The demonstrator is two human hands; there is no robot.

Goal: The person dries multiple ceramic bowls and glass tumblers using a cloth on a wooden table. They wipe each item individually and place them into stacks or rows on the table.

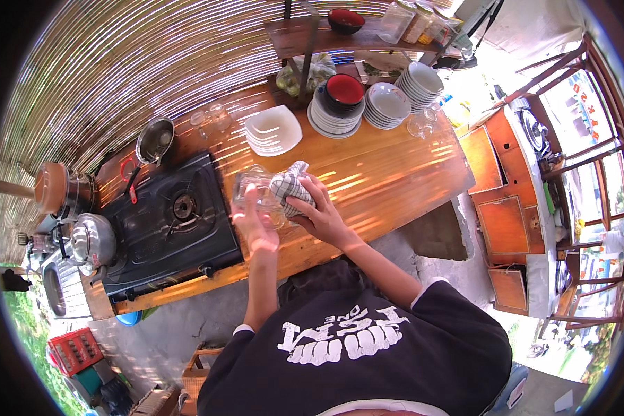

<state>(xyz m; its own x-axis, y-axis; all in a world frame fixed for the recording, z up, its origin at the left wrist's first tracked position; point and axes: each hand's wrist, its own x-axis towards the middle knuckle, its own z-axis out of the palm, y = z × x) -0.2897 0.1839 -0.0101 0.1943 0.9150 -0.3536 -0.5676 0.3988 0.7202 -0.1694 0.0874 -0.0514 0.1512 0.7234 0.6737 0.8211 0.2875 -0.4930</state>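
My left hand [256,221] is around a clear glass vessel [271,210] above the wooden counter, near the stove's right edge. A checked cloth [293,188] is gripped in my right hand [314,208], beside the glass. More clear glassware [250,179] stands just beyond my left fingers; where one glass ends and another begins is hard to tell. Past my hands lies a stack of white square plates [273,130]. To its right are a plate stack topped with red and black bowls [345,92] and stacks of white bowls [388,104].
On the left, a black gas stove [156,229] bears a metal kettle [92,242]; a saucepan [156,139] is behind it. Stemmed glasses [421,125] stand near the counter's right end. A wooden shelf [291,39] with jars [397,23] overhangs the back edge.
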